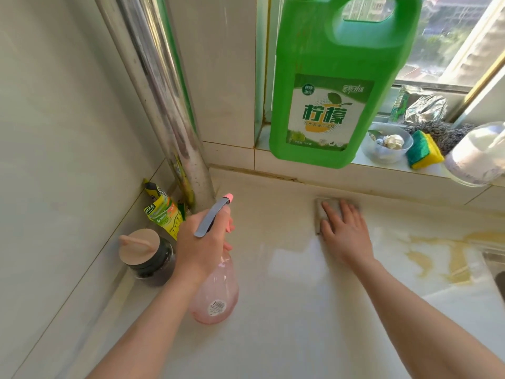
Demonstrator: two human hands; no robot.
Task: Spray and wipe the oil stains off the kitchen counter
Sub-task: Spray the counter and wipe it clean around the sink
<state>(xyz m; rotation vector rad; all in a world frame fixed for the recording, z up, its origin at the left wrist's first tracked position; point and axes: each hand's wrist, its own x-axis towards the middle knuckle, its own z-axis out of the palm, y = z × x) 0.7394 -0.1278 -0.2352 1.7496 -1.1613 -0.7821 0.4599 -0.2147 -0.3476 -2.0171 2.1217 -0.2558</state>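
Note:
My left hand [202,242] grips the neck of a pink spray bottle [216,291] with a grey trigger, held over the pale counter [287,310] near the back left corner. My right hand [344,231] lies flat with straight fingers on a grey cloth [319,214], pressing it to the counter close to the back wall. Yellowish oil stains [437,255] streak the counter to the right of that hand.
A steel pipe [169,105] rises in the corner, with a dark jar [150,258] and yellow-green packets [164,212] beside it. A big green detergent jug [336,86], a small bowl [386,144], a sponge [423,150] and a clear container [478,157] sit on the sill. A sink edge [494,263] shows at right.

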